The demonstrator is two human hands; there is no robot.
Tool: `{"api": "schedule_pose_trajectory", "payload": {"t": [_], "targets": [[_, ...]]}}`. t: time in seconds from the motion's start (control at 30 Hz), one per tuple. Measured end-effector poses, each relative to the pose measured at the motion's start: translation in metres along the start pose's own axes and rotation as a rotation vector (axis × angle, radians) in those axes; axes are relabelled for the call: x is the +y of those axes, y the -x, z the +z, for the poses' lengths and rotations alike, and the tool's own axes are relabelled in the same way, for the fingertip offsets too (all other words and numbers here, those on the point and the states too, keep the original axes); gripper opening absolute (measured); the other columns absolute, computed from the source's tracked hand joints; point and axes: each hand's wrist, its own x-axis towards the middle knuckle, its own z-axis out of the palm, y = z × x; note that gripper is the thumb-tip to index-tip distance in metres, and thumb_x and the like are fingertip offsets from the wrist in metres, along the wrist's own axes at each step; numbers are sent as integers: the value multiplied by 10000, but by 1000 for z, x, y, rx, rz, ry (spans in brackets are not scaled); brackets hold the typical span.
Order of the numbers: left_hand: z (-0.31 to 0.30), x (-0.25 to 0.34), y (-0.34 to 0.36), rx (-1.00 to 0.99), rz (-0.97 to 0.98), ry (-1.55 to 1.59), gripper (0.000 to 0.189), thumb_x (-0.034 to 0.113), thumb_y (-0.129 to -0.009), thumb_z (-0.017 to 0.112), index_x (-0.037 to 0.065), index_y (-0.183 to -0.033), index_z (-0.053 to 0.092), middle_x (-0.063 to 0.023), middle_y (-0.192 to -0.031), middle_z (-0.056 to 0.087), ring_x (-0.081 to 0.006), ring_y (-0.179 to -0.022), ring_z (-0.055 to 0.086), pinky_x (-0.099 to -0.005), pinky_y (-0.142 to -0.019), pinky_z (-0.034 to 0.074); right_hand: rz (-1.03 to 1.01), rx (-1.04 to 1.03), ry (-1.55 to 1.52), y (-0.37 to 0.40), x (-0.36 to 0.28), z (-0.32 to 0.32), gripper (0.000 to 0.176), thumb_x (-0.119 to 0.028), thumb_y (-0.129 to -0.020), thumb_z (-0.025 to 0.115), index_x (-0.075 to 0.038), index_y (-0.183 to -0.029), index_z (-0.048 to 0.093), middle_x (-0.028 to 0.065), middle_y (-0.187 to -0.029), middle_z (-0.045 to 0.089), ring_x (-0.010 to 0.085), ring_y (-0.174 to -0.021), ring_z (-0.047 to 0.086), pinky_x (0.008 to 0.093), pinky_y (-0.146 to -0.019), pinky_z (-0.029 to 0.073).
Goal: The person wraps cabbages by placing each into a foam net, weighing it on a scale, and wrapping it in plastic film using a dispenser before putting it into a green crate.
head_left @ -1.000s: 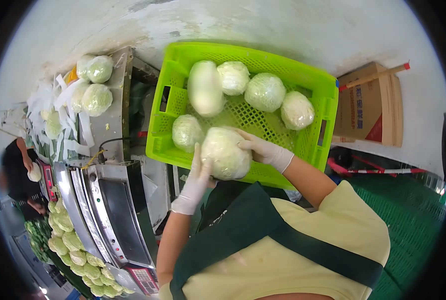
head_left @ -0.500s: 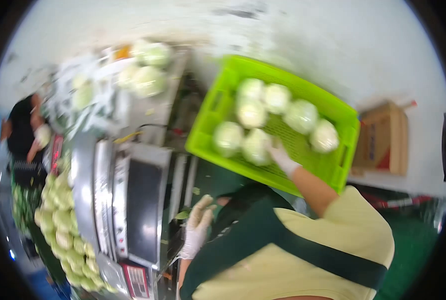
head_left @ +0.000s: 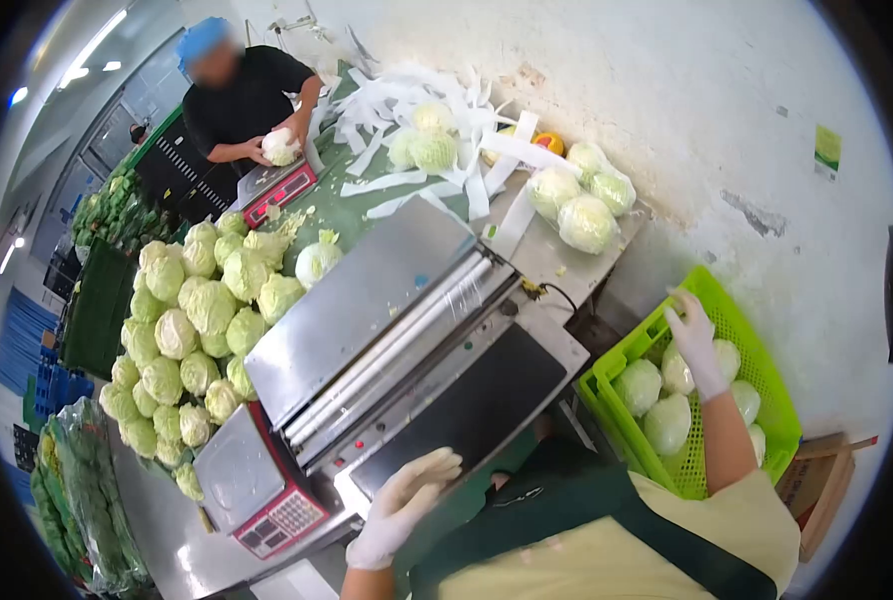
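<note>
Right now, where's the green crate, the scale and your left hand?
crate (head_left: 607, 362): head view, its left rim.
scale (head_left: 239, 468): head view, its weighing plate.
left hand (head_left: 402, 505): head view, the glove's middle.

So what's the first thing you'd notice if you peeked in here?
The big heap of pale green cabbages at the left grabs the eye first. Then comes the bright lime crate at the right, with wrapped cabbages inside and the gloved right hand over it. In the middle sits a shiny steel machine, with the gloved left hand near its front edge.
</note>
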Motion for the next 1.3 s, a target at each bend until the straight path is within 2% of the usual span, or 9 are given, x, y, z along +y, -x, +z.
{"api": "schedule_pose_trajectory", "payload": {"t": [0.2,0.47,0.57,0.63,0.73,0.83,0.97,1.1,1.3], "targets": [[-41,54,-7,313,9,-49,390,37,-965,516,-42,-1347,515,-160,-1279,622,-254,-1218,578,-368,-1068,407,-317,-452,-286,-188,-189,120,414,-240,-862,641,-38,-1222,627,153,-1233,634,252,-1152,609,350,-968,474],[-224,135,-156,668,-44,-358,416,247,-973,552,-12,-1298,560,-113,-1202,642,-189,-1103,605,-323,-951,456,-1049,-1122,146,-264,-420,390,528,-393,-852,572,5,-1191,646,182,-1108,698,301,-1020,674,424,-868,521],[-292,106,-231,705,-198,-267,480,245,-929,623,17,-1341,529,-109,-1235,623,-205,-1115,598,-341,-954,463,-683,-1373,424,-263,-475,441,529,-409,-872,563,4,-1190,648,192,-1097,701,289,-921,706,460,-784,547],[-324,75,-279,716,-103,-870,585,177,-855,699,58,-1389,491,-122,-1252,610,-241,-1107,600,-358,-955,470,-622,-1401,394,-261,-482,450,533,-422,-891,552,0,-1205,645,202,-1089,702,279,-881,716,469,-751,555],[-325,53,-332,709,362,-1217,580,119,-777,723,102,-1327,543,-140,-1238,597,-295,-1043,635,-370,-899,508,-611,-1420,391,-248,-479,458,570,-445,-914,526,-38,-1311,572,190,-1116,696,297,-884,713,427,-748,561],[-325,55,-349,611,-42,-1570,538,102,-756,740,118,-1264,565,-129,-1229,578,-339,-989,630,-418,-839,521,-608,-1499,386,-238,-467,492,642,-465,-925,514,-54,-1416,463,220,-1179,662,322,-960,695,408,-782,562],[-353,61,-338,582,187,-1434,284,49,-802,667,82,-1084,655,-125,-998,664,-372,-914,631,-424,-813,515,-513,-1587,432,-227,-468,504,794,-550,-905,534,-71,-1503,328,267,-1281,588,357,-1059,660,421,-846,555],[-363,59,-326,710,280,-998,287,-64,-841,442,13,-978,683,-120,-801,696,-219,-699,647,-343,-664,523,-518,-1566,390,-220,-474,503,954,-659,-851,557,-94,-1547,231,272,-1341,542,394,-1102,634,445,-899,535],[-385,84,-314,826,-218,-340,261,52,-857,475,-45,-1034,640,-168,-845,707,-215,-651,665,-274,-620,528,-323,-1698,365,-229,-481,507,1053,-706,-839,560,-48,-1557,158,286,-1540,284,462,-1306,465,516,-1068,402]]}}
